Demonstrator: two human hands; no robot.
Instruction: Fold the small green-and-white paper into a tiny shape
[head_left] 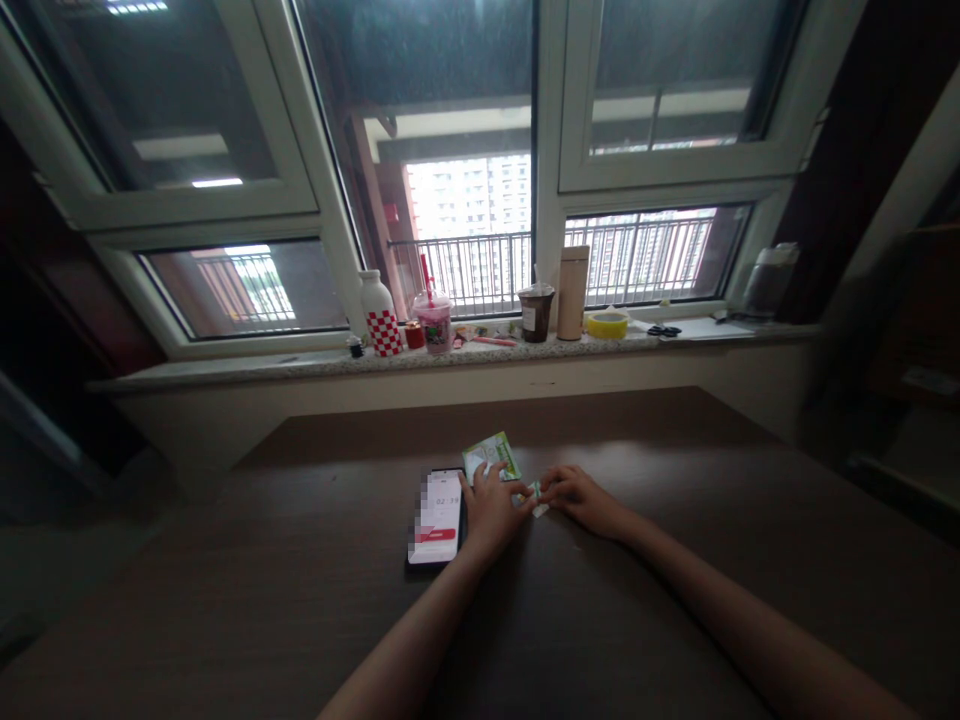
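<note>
On the dark table, a small white-and-green piece (pixel 538 504), perhaps paper or wrapper, lies between my two hands. The thumb and index finger of my left hand (pixel 491 507) close on its left side, while the other fingers spread over the lower edge of a flat green-and-white packet (pixel 491 455). My right hand (pixel 581 497) is closed, its fingertips pinched at the right side of the same small piece. Fingers partly cover the piece, so its kind is unclear. A phone (pixel 437 515) with a timer on its lit screen lies just left of my left hand.
The brown table (pixel 337 620) reaches toward a stone windowsill (pixel 315 368). Along the sill stand a checkered bottle (pixel 383 325), a pink drink cup (pixel 433 325), a dark drink cup (pixel 535 315), a tan flask (pixel 572 295), yellow tape (pixel 607 326) and black scissors (pixel 664 331).
</note>
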